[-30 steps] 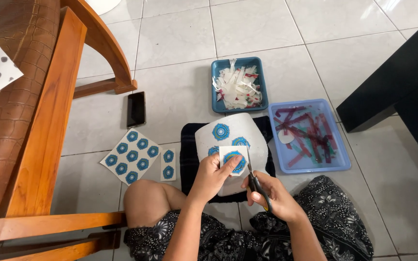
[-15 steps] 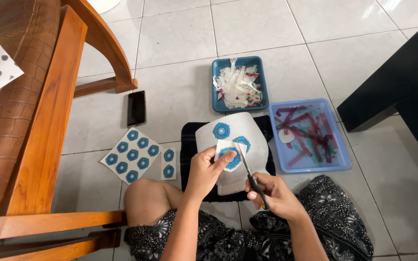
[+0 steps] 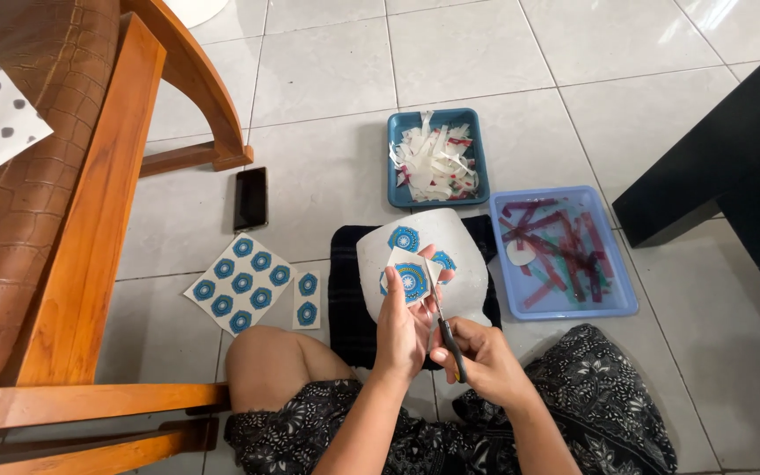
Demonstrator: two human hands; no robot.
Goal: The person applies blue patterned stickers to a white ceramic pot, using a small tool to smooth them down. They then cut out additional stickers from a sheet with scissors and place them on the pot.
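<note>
My left hand [image 3: 402, 321] pinches a small paper piece printed with a blue hexagon sticker [image 3: 410, 277], held upright over my lap. In my right hand [image 3: 484, 356] is a pair of scissors [image 3: 443, 321], its blades at the paper's right edge. Behind the paper a white oval plate [image 3: 459, 264] with blue hexagon decals lies on a dark cloth [image 3: 345, 299].
A sheet of blue hexagon stickers [image 3: 239, 283] and a small strip [image 3: 307, 299] lie on the tiles at left, near a black phone [image 3: 251, 198]. A dark blue tray of paper scraps [image 3: 435, 158] and a light blue water tray [image 3: 560, 251] sit ahead. Wooden chair [image 3: 72, 220] at left, black furniture [image 3: 732, 185] at right.
My left hand has lifted and turned the sticker piece slightly, and the scissors have come up along its right edge.
</note>
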